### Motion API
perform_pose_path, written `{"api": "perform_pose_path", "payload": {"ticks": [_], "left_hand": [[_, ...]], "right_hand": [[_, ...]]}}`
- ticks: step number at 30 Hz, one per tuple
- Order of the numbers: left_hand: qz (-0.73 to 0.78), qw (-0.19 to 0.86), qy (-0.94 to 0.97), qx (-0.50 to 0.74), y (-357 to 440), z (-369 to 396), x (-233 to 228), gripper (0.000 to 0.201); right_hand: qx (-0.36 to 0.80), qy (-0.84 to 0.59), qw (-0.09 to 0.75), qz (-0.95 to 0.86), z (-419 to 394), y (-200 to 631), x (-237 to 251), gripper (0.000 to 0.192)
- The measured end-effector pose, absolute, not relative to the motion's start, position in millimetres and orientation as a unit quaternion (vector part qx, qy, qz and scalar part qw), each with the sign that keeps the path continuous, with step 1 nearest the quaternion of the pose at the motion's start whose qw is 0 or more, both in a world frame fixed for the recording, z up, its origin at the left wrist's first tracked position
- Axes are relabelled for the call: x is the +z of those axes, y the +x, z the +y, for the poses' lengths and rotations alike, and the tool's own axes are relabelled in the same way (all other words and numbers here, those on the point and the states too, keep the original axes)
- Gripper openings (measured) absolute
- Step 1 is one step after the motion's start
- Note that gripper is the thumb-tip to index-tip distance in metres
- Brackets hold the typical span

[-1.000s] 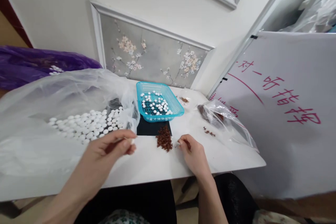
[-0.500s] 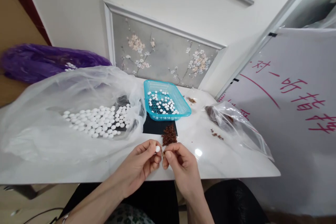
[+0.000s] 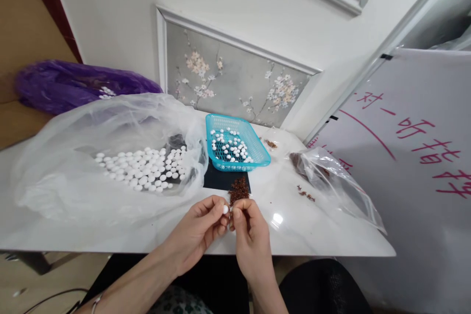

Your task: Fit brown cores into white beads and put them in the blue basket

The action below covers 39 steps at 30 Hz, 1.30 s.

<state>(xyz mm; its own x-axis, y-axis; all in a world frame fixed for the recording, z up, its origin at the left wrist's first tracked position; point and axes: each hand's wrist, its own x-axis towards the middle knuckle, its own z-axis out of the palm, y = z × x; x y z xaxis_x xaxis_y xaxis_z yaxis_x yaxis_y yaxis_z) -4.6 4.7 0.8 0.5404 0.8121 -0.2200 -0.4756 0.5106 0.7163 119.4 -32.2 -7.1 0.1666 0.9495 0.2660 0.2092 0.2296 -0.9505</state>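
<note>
My left hand (image 3: 200, 233) pinches a small white bead (image 3: 225, 209) between thumb and fingertips, just above the table's front edge. My right hand (image 3: 250, 233) meets it fingertip to fingertip, closed on a tiny brown piece that is barely visible. Just behind the fingers lies a small pile of brown pieces (image 3: 239, 190) on a black mat (image 3: 217, 180). Many white beads (image 3: 142, 169) lie on a clear plastic bag (image 3: 73, 167) at the left. A turquoise basket (image 3: 263, 158) behind the pile holds more white beads.
The white marble table (image 3: 301, 228) ends close to my body. A clear bag with brown pieces (image 3: 331, 181) lies at the right, with loose crumbs (image 3: 306, 195) beside it. A purple bag (image 3: 69, 86) sits far left. A whiteboard with red writing (image 3: 423, 157) leans at the right.
A second ago my hands were apart on the table, left by the bead bag and right by the brown pile. They have come together at the front edge, holding the bead and the piece.
</note>
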Motion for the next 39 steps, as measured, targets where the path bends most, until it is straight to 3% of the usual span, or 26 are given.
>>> {"api": "perform_pose_path", "payload": {"ticks": [6,16,31,39], "left_hand": [[0.281,0.815,0.317,0.396,-4.7,4.4,0.5,0.021],[0.284,0.805,0.330,0.404,-4.9,2.9,-1.6,0.023],[0.275,0.802,0.310,0.430,-3.8,5.9,-7.1,0.021],[0.286,0.787,0.328,0.438,-3.5,4.8,-8.4,0.021]], "right_hand": [[0.261,-0.528,0.570,-0.573,-32.5,115.3,-4.1,0.016],[0.230,-0.559,0.527,-0.596,-33.1,113.8,-4.9,0.012],[0.153,-0.561,0.549,-0.600,-27.7,101.9,-4.8,0.013],[0.260,-0.560,0.543,-0.569,-25.6,109.3,-2.7,0.009]]}}
